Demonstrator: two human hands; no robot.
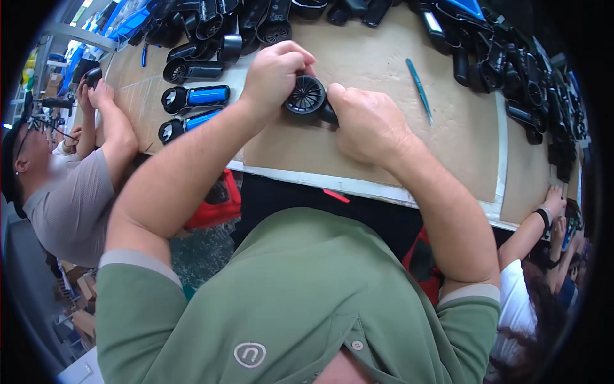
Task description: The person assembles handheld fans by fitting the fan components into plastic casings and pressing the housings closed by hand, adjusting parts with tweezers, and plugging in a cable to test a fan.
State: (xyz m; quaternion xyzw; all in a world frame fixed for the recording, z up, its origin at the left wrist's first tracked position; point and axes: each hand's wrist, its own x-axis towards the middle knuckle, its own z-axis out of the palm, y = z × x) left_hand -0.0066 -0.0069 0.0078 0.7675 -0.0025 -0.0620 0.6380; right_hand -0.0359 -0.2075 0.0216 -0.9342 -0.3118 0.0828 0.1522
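Over the table's front part, I hold a black handheld device with a round, spoked grille. My left hand is closed on the left and far side of the round head, fingers curled. My right hand wraps round the short black part that sticks out to the right; its fingers hide most of it. The grille is turned up toward me. Left of my left forearm lie a black device with a bright blue cylinder and a similar one partly covered by my arm.
Teal tweezers lie right of my hands on the cardboard-covered table. Black device parts are heaped along the back left and right. A blue pen lies far left. Co-workers work at the left and right.
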